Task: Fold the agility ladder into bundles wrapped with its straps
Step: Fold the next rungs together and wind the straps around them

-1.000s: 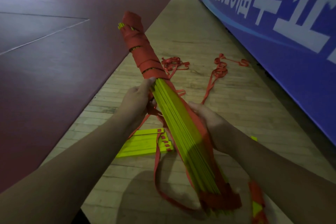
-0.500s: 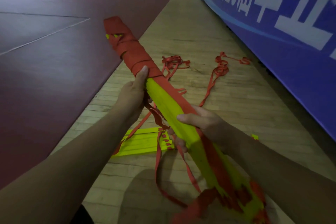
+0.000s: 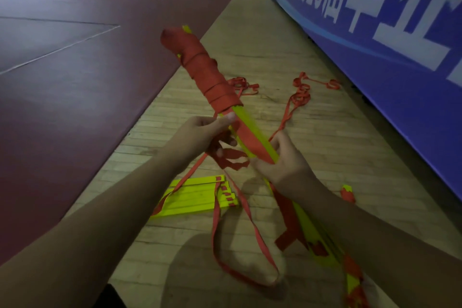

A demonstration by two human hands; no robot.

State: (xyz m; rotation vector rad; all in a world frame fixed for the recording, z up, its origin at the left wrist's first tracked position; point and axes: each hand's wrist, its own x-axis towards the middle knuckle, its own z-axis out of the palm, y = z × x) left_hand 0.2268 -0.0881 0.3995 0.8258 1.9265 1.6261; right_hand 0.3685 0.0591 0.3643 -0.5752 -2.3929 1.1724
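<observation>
Close up, left hand (image 3: pixel 200 137): fingers curled round folds of the loose strap (image 3: pixel 225 245), thumb tip laid against the ladder bundle (image 3: pixel 246 130) just below its wrapped part.
Right hand (image 3: pixel 287 165): closed round the ladder bundle nearer the person, fingers wrapped under it.
Ladder bundle: yellow rungs stacked flat, held in the air between both hands, slanting from near right up to far left.
Strap winding (image 3: pixel 207 75): red turns covering the far half of the bundle, up to its tip.
Loose strap: hangs from the left hand in a long loop down toward the floor.
Second stack of rungs (image 3: pixel 195 197): lies on the wooden floor (image 3: pixel 275 45) beneath the forearms.
Strap tangles (image 3: pixel 300 92): red heaps on the boards farther off.
Surroundings: maroon court (image 3: pixel 75 70) on the left, blue banner (image 3: pixel 375 32) along the right.
</observation>
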